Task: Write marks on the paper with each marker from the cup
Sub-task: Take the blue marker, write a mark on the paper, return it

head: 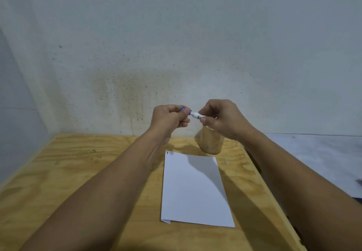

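Marker (195, 115): held above the table (78, 172), over the cup (211, 141); light, stiff, smooth.
Left hand (168, 116): grip closed on the blue cap (183, 109).
Right hand (221, 118): grip closed on the white barrel.
Hold: barrel mid-length.
Paper (194, 190): flat, near cup.

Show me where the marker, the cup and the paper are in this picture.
marker (196, 115), head view, white barrel showing between the two hands.
cup (211, 143), head view, side wall below the right hand.
paper (194, 192), head view, blank middle of the sheet.
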{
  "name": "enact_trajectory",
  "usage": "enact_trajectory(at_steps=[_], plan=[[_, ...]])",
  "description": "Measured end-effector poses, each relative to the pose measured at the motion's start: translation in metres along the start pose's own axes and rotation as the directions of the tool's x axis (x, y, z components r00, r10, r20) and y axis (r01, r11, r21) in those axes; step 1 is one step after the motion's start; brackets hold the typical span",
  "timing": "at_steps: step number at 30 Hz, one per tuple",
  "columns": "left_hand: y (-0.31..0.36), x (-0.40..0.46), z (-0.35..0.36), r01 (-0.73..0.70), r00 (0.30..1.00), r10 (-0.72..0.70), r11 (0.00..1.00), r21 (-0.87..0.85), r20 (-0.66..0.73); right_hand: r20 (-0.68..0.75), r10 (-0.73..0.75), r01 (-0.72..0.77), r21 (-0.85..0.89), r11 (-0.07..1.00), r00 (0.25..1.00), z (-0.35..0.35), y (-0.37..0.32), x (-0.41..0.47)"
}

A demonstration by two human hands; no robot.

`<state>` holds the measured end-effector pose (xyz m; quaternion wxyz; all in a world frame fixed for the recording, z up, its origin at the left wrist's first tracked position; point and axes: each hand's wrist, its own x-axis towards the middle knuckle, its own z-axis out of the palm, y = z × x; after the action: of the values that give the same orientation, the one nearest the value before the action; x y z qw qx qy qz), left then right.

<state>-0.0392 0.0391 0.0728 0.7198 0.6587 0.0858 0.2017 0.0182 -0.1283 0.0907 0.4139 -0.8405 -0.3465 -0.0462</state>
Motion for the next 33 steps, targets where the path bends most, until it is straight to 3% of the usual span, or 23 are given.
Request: enact_trajectory(at_steps=[2,4,6,9,11,14,18,20,21,23,25,27,29,33], plan=[[0.0,0.003,-0.012,0.061,0.996,-0.061,0.998,-0.014,-0.059,-0.052,-0.049,0.043,-0.117,0.992,0.997,0.006,0.004,-0.002],[-0.004,0.005,-0.029,0.076,0.994,-0.066,0.99,0.116,-0.087,-0.057,-0.028,0.021,-0.114,0.993,0.998,0.007,0.007,-0.005],[-0.015,0.007,-0.046,0.072,0.992,-0.028,0.925,0.374,-0.122,-0.025,0.03,-0.03,-0.011,0.999,0.999,0.009,0.01,-0.008],[-0.037,0.007,-0.066,0.09,0.99,0.01,0.725,0.683,-0.141,0.058,0.139,-0.15,0.294,0.944,0.989,0.015,0.01,-0.013],[-0.056,0.005,-0.074,0.093,0.991,0.017,0.605,0.791,-0.13,0.18,0.218,-0.282,0.544,0.79,0.959,0.019,0.01,-0.016],[-0.08,-0.002,-0.082,0.11,0.988,0.028,0.537,0.836,-0.149,0.359,0.248,-0.435,0.771,0.464,0.9,0.026,0.015,-0.019],[-0.099,-0.003,-0.09,0.044,0.998,0.009,0.492,0.87,-0.055,0.334,0.182,-0.379,0.851,0.364,0.925,0.048,0.03,-0.021],[-0.106,-0.008,-0.091,0.022,0.998,0.047,0.457,0.889,-0.049,0.283,0.235,-0.355,0.86,0.368,0.93,0.061,0.036,-0.02],[-0.109,-0.013,-0.09,-0.013,0.991,0.129,0.42,0.908,-0.046,0.254,0.281,-0.352,0.848,0.396,0.926,0.067,0.037,-0.018],[-0.111,-0.023,-0.087,-0.188,0.928,0.368,0.327,0.926,0.058,0.193,0.373,-0.36,0.812,0.458,0.908,0.081,0.038,-0.015],[-0.112,-0.033,-0.08,-0.39,0.846,0.491,0.302,0.87,0.209,0.133,0.44,-0.365,0.786,0.5,0.888,0.096,0.039,-0.011],[-0.119,-0.042,-0.076,-0.483,0.837,0.436,0.307,0.82,0.329,0.103,0.468,-0.37,0.767,0.524,0.877,0.111,0.041,-0.008],[-0.129,-0.047,-0.076,-0.49,0.856,0.333,0.277,0.827,0.396,0.082,0.468,-0.365,0.749,0.553,0.88,0.123,0.043,-0.008],[-0.137,-0.052,-0.078,-0.465,0.874,0.292,0.28,0.84,0.387,0.055,0.454,-0.37,0.67,0.644,0.889,0.138,0.045,-0.013]])
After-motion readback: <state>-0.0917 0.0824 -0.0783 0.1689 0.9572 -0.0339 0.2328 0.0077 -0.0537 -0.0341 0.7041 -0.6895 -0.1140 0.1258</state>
